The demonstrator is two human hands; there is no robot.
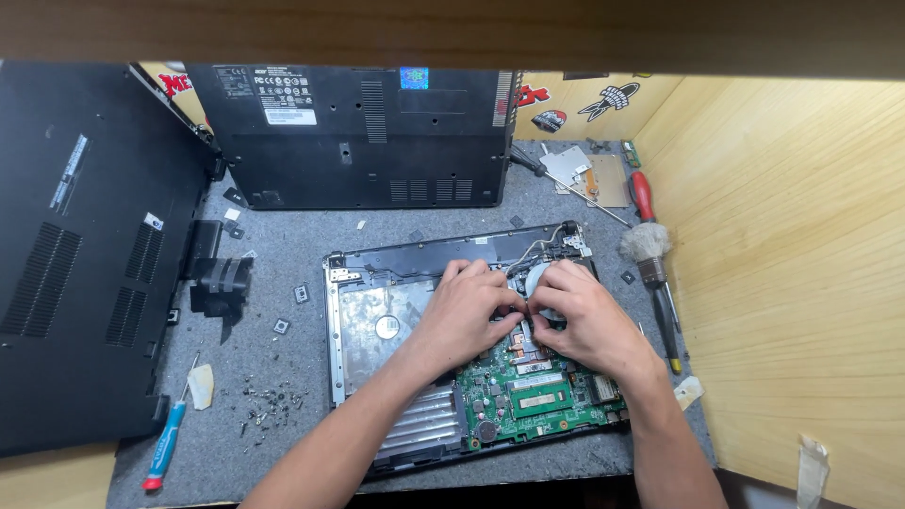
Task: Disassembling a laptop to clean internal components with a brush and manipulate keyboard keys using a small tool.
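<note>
Centre frame, our left hand (468,311) and right hand (577,316) pinching parts, we cannot tell which, beside the fan (539,279), inside the opened laptop (377,330), grey worktop (283,254) beneath.

Spare laptop parts and tools on a grey mat.
Two black laptop covers (349,132), blue screwdriver (166,445), loose screws (267,405), dusting brush (649,253).

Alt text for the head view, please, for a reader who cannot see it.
Two bare hands, left hand and right hand, press together on the fan area of an opened laptop with its green circuit board exposed. Black laptop covers, loose screws and a blue screwdriver lie around on the grey mat.
</note>
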